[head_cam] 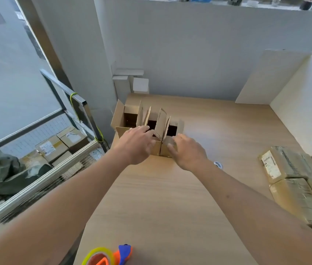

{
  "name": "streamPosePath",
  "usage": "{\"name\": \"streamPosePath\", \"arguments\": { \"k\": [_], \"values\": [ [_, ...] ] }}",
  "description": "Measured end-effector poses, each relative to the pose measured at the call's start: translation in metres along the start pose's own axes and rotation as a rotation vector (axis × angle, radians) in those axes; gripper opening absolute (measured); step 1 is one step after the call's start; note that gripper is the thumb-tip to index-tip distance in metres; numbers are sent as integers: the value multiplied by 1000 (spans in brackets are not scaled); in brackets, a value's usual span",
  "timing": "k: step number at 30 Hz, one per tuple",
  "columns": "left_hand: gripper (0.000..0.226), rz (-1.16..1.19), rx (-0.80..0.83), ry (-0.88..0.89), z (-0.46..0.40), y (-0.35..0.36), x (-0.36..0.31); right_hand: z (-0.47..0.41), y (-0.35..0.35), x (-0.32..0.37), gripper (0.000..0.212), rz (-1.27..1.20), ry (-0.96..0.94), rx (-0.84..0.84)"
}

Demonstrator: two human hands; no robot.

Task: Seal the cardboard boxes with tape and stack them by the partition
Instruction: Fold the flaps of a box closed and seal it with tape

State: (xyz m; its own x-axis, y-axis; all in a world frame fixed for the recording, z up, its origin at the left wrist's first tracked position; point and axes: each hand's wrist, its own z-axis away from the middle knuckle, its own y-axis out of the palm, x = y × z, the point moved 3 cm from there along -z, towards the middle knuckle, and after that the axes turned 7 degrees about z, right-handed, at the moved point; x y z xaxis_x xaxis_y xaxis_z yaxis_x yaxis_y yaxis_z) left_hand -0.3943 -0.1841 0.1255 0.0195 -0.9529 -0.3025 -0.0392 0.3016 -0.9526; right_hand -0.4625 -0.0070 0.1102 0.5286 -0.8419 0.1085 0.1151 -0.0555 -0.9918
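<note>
Boxes [147,127] stand open in a row at the table's [170,197] far left corner, flaps up. Both hands reach them with loose fingers: the left hand [136,144] touches the middle flaps, the right hand [187,152] rests against the rightmost box's front. Sealed boxes [292,184] lie at the right edge. A tape dispenser [109,255] sits nearest me.

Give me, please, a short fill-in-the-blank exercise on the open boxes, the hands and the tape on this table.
1. The flaps of the cardboard boxes at the far left of the table stand ____.
2. The left hand and the right hand both reach to these ____.
3. The tape dispenser lies at the ____ edge of the table, and no hand holds it.
4. The wrapped parcels lie on the ____ side of the table.

Missing words: open; boxes; near; right
</note>
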Motion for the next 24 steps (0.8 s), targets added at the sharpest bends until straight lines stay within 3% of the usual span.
{"name": "streamPosePath", "arguments": {
  "k": [17,24],
  "values": [
    [45,78,101,-14,-97,130,90,-121,152,-34,37,-75,297,160],
    [45,105,84,18,-90,138,98,-121,161,-37,50,-157,386,8]
  ]
}}
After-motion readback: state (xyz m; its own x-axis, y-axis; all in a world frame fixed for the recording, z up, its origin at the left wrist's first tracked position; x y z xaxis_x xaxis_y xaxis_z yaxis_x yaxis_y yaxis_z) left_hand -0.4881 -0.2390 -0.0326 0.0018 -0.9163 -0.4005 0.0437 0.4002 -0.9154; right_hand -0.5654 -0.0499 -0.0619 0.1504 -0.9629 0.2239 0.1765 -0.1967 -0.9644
